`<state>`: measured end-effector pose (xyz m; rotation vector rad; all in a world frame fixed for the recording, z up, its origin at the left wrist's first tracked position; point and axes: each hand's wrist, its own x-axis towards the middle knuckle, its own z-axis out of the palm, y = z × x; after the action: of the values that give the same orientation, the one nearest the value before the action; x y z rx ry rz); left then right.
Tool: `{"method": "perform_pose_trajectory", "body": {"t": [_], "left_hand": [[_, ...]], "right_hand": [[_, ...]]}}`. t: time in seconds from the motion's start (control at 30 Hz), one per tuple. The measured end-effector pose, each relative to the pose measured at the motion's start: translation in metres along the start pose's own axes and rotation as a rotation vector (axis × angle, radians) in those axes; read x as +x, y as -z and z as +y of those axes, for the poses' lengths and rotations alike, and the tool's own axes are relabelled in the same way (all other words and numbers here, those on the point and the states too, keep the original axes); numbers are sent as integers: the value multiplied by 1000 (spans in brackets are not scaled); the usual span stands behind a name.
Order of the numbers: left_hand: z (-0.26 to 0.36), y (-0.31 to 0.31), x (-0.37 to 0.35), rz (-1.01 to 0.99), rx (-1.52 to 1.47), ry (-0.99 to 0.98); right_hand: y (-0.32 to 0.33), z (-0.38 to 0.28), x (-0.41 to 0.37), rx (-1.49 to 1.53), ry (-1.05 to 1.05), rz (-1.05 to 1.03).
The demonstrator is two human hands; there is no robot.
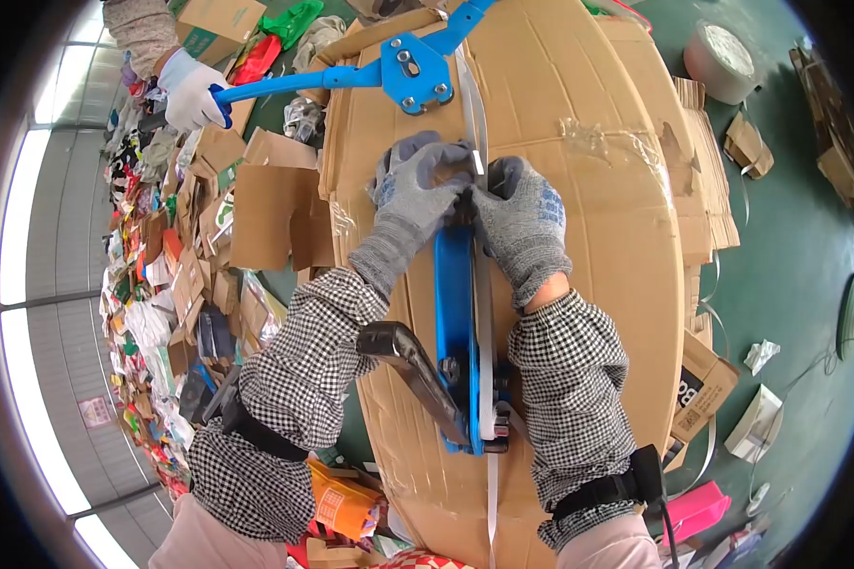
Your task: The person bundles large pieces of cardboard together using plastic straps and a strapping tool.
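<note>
A white strap (487,379) runs lengthwise over a large flattened cardboard bundle (588,218). On the bundle rests a blue strapping tensioner (455,303) with a black lever handle, threaded with the strap. My left hand (416,190), in a grey glove, is closed at the strap just above the tool, with fingertips pinched. Opposite it, my gloved right hand (524,213) pinches the strap from the other side. What lies between the fingertips is partly hidden. Beyond my hands, another person's white-gloved hand (192,90) grips one handle of a blue sealing tool (413,74).
A big heap of mixed waste and cardboard (190,256) rises on the left. Cardboard stacks (702,171) stand on the right, with a white bucket-like container (721,62) farther back. Loose strapping, a white box (754,424) and a pink item (696,512) lie on the green floor.
</note>
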<state>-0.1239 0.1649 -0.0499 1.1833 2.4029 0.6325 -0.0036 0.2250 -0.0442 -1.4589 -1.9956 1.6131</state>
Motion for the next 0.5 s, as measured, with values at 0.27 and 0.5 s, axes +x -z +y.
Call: {"method": "perform_pose_trajectory", "body": {"t": [0.27,0.5], "left_hand": [[-7,-4,-3,-65,-497,-36],[-4,0,6,-113,-269,-207]], "right_hand": [[-3,12,5,137,81,61],[-5,19,11,372,82,-45]]}}
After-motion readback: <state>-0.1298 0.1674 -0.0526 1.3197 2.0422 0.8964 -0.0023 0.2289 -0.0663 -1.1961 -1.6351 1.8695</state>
